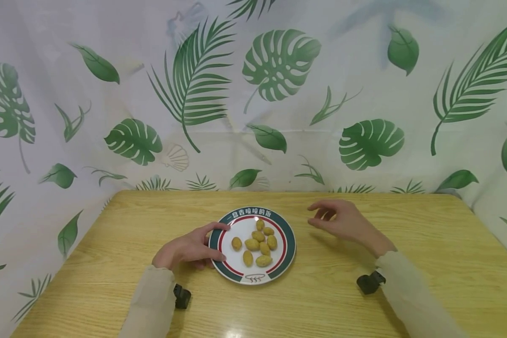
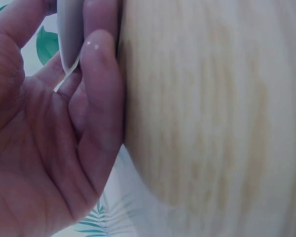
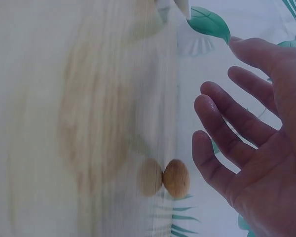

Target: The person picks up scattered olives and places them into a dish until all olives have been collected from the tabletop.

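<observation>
A round white plate point(image 1: 232, 258) with a dark green rim and a red ring lies on the table, holding several small yellow oval fruits point(image 1: 252, 244); their exact kind is unclear. My left hand point(image 1: 190, 246) grips the plate's left side, thumb and a finger on the rim. In the left wrist view, other fingers of the left hand point(image 2: 54, 128) lie under the plate's edge point(image 2: 70, 34). To the right of the plate, my right hand point(image 1: 346, 223) hovers above the table with loosely bent fingers and nothing in them. A brownish oval piece point(image 3: 176, 178) appears beyond its fingertips in the right wrist view.
The light wooden table point(image 1: 321, 300) ends at the back against a white curtain point(image 1: 321, 159) printed with green leaves. Small black devices sit on the left wrist point(image 1: 181, 296) and the right wrist point(image 1: 371, 282).
</observation>
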Available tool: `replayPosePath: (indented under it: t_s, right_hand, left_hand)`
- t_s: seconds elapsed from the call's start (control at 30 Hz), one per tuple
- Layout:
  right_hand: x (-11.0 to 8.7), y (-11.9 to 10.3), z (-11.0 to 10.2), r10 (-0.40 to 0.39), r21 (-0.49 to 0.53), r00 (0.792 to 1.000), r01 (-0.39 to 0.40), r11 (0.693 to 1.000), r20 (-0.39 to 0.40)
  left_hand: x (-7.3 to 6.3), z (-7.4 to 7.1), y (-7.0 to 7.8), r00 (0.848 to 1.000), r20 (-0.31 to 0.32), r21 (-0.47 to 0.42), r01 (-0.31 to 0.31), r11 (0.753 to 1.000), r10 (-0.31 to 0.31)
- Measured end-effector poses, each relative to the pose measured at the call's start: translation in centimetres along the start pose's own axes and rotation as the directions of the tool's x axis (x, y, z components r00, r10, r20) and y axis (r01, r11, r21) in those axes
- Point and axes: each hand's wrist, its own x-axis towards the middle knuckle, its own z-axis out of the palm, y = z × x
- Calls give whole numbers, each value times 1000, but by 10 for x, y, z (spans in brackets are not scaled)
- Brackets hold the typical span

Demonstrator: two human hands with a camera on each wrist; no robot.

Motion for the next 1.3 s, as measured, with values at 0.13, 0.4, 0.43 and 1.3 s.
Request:
replayPosePath:
  t_s: [0.13,0.4,0.43,1.3]
  right_hand:
    - [-5,5,-3,14,-22,1000,-14,1000,0]
    - [-12,14,-11,37,-20,999,-37,999,-3]
    - [-14,15,-13,37,-22,999,-37,999,-7]
    - [-28,42,-34,146,-107,989,-146,984,-1]
  left_hand:
    - [1,0,0,1000,-4,-2,17,1000,-17]
    - [2,0,1,1000,-3,-3,27,1000,-27]
    - [2,0,1,1000,-4,-1,27,1000,-27]
    - [1,-1,0,1000,0,22,11,1000,-11]
